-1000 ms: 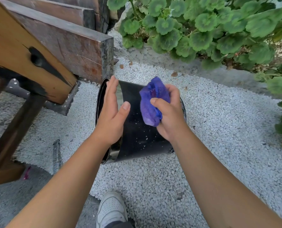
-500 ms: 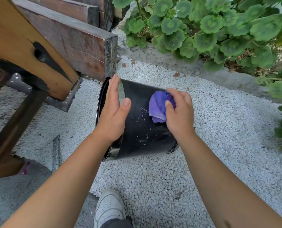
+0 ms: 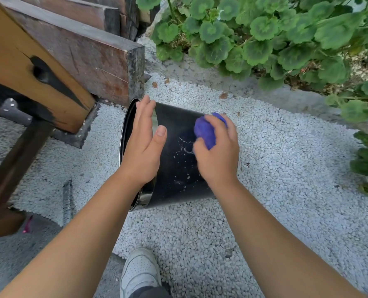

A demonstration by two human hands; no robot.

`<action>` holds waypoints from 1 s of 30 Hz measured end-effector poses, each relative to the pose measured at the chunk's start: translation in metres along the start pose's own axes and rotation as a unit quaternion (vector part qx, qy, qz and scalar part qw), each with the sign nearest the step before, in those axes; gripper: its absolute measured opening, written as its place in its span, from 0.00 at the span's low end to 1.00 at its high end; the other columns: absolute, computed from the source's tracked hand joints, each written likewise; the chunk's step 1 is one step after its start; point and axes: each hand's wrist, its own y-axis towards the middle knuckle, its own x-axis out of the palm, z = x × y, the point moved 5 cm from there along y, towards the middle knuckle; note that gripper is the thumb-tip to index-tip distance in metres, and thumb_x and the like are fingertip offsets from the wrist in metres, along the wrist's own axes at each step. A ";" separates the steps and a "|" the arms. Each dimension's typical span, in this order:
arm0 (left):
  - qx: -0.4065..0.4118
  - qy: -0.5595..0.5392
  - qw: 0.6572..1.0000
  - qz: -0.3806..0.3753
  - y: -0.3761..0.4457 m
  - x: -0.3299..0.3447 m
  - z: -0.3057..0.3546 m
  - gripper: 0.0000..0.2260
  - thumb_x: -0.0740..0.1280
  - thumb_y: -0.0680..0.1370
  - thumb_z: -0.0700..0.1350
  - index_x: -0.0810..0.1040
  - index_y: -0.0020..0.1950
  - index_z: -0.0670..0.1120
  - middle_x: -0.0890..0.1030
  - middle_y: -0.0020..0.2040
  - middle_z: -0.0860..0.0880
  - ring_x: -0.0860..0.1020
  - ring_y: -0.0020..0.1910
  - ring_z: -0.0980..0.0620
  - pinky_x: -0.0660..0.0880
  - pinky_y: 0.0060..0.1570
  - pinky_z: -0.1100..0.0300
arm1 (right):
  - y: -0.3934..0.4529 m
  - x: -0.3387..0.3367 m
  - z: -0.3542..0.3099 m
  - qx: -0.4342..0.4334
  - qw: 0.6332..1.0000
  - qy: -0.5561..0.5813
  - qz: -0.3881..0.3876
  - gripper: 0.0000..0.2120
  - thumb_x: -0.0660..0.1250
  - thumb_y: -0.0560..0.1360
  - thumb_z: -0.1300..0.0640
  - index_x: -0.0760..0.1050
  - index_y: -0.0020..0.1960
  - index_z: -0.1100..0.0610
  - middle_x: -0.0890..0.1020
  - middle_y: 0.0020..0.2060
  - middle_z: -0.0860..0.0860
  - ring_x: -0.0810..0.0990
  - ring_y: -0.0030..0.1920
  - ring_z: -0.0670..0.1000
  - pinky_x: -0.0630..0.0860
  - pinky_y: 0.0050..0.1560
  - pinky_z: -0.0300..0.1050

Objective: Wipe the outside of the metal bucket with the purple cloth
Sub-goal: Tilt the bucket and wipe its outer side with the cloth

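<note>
Pressing a bunched purple cloth (image 3: 206,132) against the side of a black, round metal bucket (image 3: 176,168), with the right hand (image 3: 218,153) closed around the cloth, fingers curled over its top and the thumb at its lower left. Showing only part of the cloth between thumb and fingers, plus a small purple edge behind the knuckles. Lying on its side on white gravel (image 3: 275,179), this bucket, with the open mouth turned to the left and the closed bottom to the right. Carrying pale specks and thin streaks on the dark wall, just left of the cloth and below it. Resting flat and open on the bucket near its shiny rim, the left hand (image 3: 143,151), fingers straight and together, thumb spread toward the right, gripping nothing. Possibly hooking a little over the rim with the fingertips, though not clear from this angle. Standing close behind the mouth of the bucket, a dark weathered wooden beam (image 3: 88,52), and left of it an orange-brown wooden plank (image 3: 28,67) with a black stain. Growing beyond the gravel, at top right, green round-leaved plants (image 3: 264,33). Appearing at the bottom edge, one white shoe (image 3: 139,274) partly on the gravel.
</note>
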 end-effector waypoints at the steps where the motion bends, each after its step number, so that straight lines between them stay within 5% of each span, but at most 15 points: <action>1: 0.004 -0.006 1.000 0.004 0.001 0.000 0.001 0.43 0.45 0.77 0.73 0.53 0.80 0.42 0.49 0.82 0.47 0.46 0.80 0.54 0.43 0.75 0.67 | -0.005 0.004 -0.017 -0.049 0.999 0.001 -0.002 0.22 0.67 0.70 0.58 0.76 0.63 0.48 0.68 0.71 0.49 0.68 0.65 0.44 0.62 0.63 0.27; 4: 0.009 -0.020 1.000 0.011 0.004 0.001 0.003 0.46 0.45 0.76 0.74 0.54 0.79 0.38 0.50 0.81 0.45 0.47 0.80 0.50 0.46 0.78 0.54 | -0.028 0.030 -0.053 -0.164 0.985 -0.012 -0.052 0.15 0.65 0.73 0.56 0.78 0.59 0.51 0.70 0.70 0.55 0.73 0.65 0.57 0.70 0.62 0.42; 7: 0.008 -0.022 1.000 0.015 0.001 -0.002 -0.002 0.46 0.46 0.76 0.74 0.54 0.80 0.40 0.50 0.81 0.46 0.47 0.81 0.49 0.47 0.78 0.48 | -0.036 0.038 -0.046 -0.157 0.984 -0.060 -0.051 0.15 0.66 0.72 0.58 0.80 0.58 0.51 0.72 0.70 0.57 0.74 0.61 0.61 0.74 0.54 0.51; 12: -0.011 -0.026 0.999 0.016 -0.004 -0.010 -0.009 0.46 0.46 0.75 0.75 0.54 0.80 0.43 0.49 0.82 0.48 0.47 0.80 0.54 0.46 0.78 0.57 | -0.024 0.024 0.008 -0.088 0.987 -0.128 -0.029 0.18 0.67 0.69 0.63 0.82 0.57 0.54 0.73 0.69 0.57 0.76 0.58 0.62 0.76 0.50 0.52; 16: -0.020 -0.004 1.000 0.009 -0.001 -0.007 -0.007 0.44 0.46 0.75 0.74 0.53 0.81 0.45 0.48 0.82 0.50 0.45 0.80 0.57 0.43 0.72 0.73 | -0.017 0.010 0.045 -0.029 0.986 -0.165 -0.012 0.18 0.65 0.72 0.61 0.80 0.59 0.52 0.71 0.71 0.54 0.75 0.60 0.60 0.73 0.51 0.48; 22: -0.022 0.005 1.000 0.007 0.001 -0.004 -0.004 0.45 0.46 0.74 0.75 0.52 0.81 0.45 0.48 0.82 0.51 0.45 0.80 0.57 0.42 0.72 0.73 | -0.013 -0.008 0.078 0.021 0.983 -0.181 -0.014 0.17 0.65 0.74 0.62 0.79 0.62 0.54 0.71 0.70 0.52 0.72 0.64 0.59 0.67 0.58 0.44; 26: -0.023 -0.003 1.000 0.017 0.000 -0.004 -0.006 0.43 0.46 0.76 0.74 0.53 0.81 0.45 0.49 0.82 0.51 0.46 0.80 0.58 0.44 0.72 0.74 | -0.006 -0.011 0.065 0.117 0.991 -0.060 0.027 0.19 0.65 0.73 0.59 0.78 0.63 0.48 0.68 0.71 0.45 0.71 0.63 0.47 0.69 0.62 0.42; 30: -0.013 -0.011 1.000 0.024 0.002 -0.003 -0.003 0.44 0.45 0.76 0.73 0.55 0.80 0.42 0.50 0.82 0.48 0.48 0.80 0.55 0.46 0.75 0.67 | -0.008 0.006 -0.007 0.006 1.000 0.027 0.003 0.25 0.64 0.69 0.54 0.74 0.66 0.43 0.66 0.72 0.45 0.68 0.65 0.43 0.60 0.63 0.30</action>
